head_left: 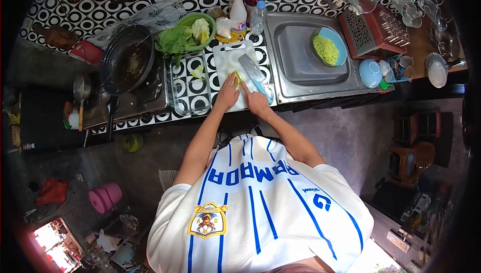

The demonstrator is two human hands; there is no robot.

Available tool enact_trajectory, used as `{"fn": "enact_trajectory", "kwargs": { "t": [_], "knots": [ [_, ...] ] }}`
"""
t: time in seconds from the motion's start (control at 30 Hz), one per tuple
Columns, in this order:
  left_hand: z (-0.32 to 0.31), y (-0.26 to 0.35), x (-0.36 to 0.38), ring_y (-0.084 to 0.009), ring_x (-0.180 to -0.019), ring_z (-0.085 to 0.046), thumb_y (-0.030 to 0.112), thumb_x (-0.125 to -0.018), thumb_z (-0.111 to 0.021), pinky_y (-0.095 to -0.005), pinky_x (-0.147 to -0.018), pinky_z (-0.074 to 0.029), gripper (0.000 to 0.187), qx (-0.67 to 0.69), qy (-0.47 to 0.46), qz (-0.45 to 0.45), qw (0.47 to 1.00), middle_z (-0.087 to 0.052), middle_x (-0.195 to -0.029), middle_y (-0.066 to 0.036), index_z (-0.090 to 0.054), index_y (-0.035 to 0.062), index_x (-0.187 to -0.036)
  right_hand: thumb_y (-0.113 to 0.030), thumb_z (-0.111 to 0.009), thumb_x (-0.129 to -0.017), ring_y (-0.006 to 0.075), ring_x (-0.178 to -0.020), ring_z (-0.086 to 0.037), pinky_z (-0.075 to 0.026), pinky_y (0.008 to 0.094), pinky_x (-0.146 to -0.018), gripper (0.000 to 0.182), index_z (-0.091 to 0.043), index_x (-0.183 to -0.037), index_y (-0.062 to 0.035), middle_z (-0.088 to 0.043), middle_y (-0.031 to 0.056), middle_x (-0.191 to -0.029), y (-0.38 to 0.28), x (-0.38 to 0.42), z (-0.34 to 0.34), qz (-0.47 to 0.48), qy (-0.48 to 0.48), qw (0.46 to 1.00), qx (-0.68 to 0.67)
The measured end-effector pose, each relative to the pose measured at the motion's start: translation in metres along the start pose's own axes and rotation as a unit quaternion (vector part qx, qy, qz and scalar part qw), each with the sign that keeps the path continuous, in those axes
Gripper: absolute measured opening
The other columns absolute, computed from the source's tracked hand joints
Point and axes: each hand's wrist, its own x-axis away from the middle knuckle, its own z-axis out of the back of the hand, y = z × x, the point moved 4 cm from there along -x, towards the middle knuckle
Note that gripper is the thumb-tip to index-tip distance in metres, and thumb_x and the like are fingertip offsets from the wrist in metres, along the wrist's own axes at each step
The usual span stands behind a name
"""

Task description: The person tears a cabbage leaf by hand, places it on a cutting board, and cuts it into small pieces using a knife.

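Observation:
A white cutting board (225,62) lies on the counter in front of me. My left hand (228,94) rests on it, fingers close together over a small yellow-green leafy vegetable piece (238,77). From the other side my right hand (257,102) reaches the same piece with its index finger stretched out and the other fingers curled. A wide-bladed knife (249,66) lies on the board's right side. Its light blue handle runs just right of my right hand, and I see no fingers wrapped round it.
Left of the board is a clear tray (190,93) with a leaf scrap; behind it, a green bowl (210,24) of leafy vegetables. A black frying pan (128,60) stands further left. Bottles (238,12) stand behind the board. On the right, a blue bowl (342,52) of chopped greens sits over the sink (280,90).

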Motion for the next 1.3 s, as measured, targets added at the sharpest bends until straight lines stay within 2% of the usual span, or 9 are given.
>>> {"fn": "enact_trajectory", "kwargs": {
  "t": [0.23, 0.33, 0.47, 0.53, 0.67, 0.9, 1.03, 1.2, 1.3],
  "knots": [
    [0.006, -0.006, -0.003, -0.0366, -0.15, -0.028, 0.016, -0.089, -0.066, -0.0399, -0.123, -0.027, 0.063, 0.002, -0.015, -0.004, 1.0, -0.031, -0.161, -0.022, -0.046, -0.0059, -0.145, -0.015, -0.055, -0.091, 0.0365, -0.06, -0.069, -0.055, 0.0495, -0.057, 0.081, -0.017, -0.163, -0.019, -0.069, 0.0197, -0.07, 0.002, -0.025, -0.012, 0.012, -0.009, 1.0, 0.019],
    [0.007, -0.003, 0.0, -0.0365, -0.15, -0.029, 0.016, -0.088, -0.067, -0.0401, -0.123, -0.028, 0.063, 0.014, -0.013, -0.006, 1.0, -0.032, -0.16, -0.022, -0.047, -0.0051, -0.144, -0.013, -0.055, -0.09, 0.0354, -0.06, -0.069, -0.055, 0.0489, -0.058, 0.084, -0.014, -0.164, -0.0218, -0.07, 0.0182, -0.07, 0.004, -0.021, -0.015, 0.02, 0.016, 0.999, 0.029],
    [0.007, -0.008, -0.002, -0.0364, -0.149, -0.03, 0.017, -0.088, -0.067, -0.0401, -0.122, -0.028, 0.063, 0.008, -0.01, -0.017, 1.0, -0.034, -0.159, -0.022, -0.047, -0.0048, -0.144, -0.01, -0.055, -0.089, 0.0363, -0.061, -0.069, -0.055, 0.049, -0.059, 0.085, -0.017, -0.163, -0.0264, -0.069, 0.0172, -0.068, 0.012, 0.005, -0.008, 0.009, -0.014, 0.999, 0.037],
    [0.006, -0.009, -0.002, -0.0375, -0.149, -0.03, 0.016, -0.088, -0.067, -0.0404, -0.122, -0.029, 0.065, -0.001, -0.017, -0.023, 1.0, -0.031, -0.16, -0.023, -0.045, -0.0063, -0.145, -0.01, -0.056, -0.088, 0.037, -0.06, -0.068, -0.055, 0.0494, -0.059, 0.086, -0.017, -0.163, -0.0258, -0.068, 0.018, -0.068, 0.018, 0.003, -0.013, -0.005, -0.007, 0.999, 0.034],
    [0.016, -0.002, 0.007, -0.0401, -0.149, -0.028, 0.013, -0.089, -0.065, -0.0409, -0.122, -0.03, 0.068, 0.095, 0.004, 0.004, 0.996, -0.021, -0.163, -0.026, -0.038, -0.0083, -0.148, -0.011, -0.057, -0.088, 0.0379, -0.06, -0.068, -0.055, 0.0505, -0.058, 0.086, -0.015, -0.163, -0.0231, -0.069, 0.0199, -0.07, 0.021, -0.011, -0.01, -0.038, 0.006, 0.999, 0.011],
    [0.006, -0.008, 0.007, -0.0411, -0.15, -0.025, 0.016, -0.089, -0.063, -0.0435, -0.122, -0.029, 0.069, 0.027, 0.003, -0.016, 1.0, -0.025, -0.162, -0.027, -0.037, -0.0089, -0.149, -0.014, -0.057, -0.09, 0.0334, -0.064, -0.071, -0.058, 0.0455, -0.059, 0.091, -0.005, -0.164, -0.0154, -0.072, 0.0186, -0.074, -0.013, -0.008, -0.001, -0.012, 0.003, 1.0, -0.002],
    [0.007, -0.003, 0.007, -0.0403, -0.153, -0.02, 0.019, -0.092, -0.059, -0.0455, -0.124, -0.023, 0.068, -0.04, -0.019, -0.004, 0.999, -0.024, -0.163, -0.024, -0.035, -0.0072, -0.151, -0.015, -0.056, -0.09, 0.0354, -0.057, -0.068, -0.055, 0.0485, -0.055, 0.085, -0.012, -0.162, -0.0101, -0.069, 0.0202, -0.069, -0.018, -0.009, -0.014, 0.006, 0.028, 1.0, -0.011],
    [0.003, -0.008, 0.009, -0.0436, -0.152, -0.02, 0.021, -0.095, -0.058, -0.0484, -0.123, -0.022, 0.068, -0.055, -0.011, -0.037, 0.998, -0.023, -0.163, -0.027, -0.033, -0.0083, -0.151, -0.014, -0.056, -0.09, 0.0358, -0.059, -0.069, -0.055, 0.0486, -0.054, 0.084, -0.015, -0.162, -0.0118, -0.069, 0.0205, -0.07, -0.013, -0.005, -0.013, 0.008, 0.024, 1.0, -0.01],
    [0.001, -0.009, 0.008, -0.0381, -0.154, -0.017, 0.023, -0.097, -0.056, -0.0462, -0.125, -0.019, 0.068, -0.067, -0.034, -0.019, 0.997, -0.019, -0.165, -0.023, -0.031, -0.0069, -0.153, -0.014, -0.056, -0.089, 0.0358, -0.059, -0.068, -0.055, 0.0486, -0.054, 0.084, -0.016, -0.162, -0.0128, -0.068, 0.0202, -0.069, -0.011, -0.008, -0.012, 0.014, 0.026, 1.0, -0.006]
  ]
}}
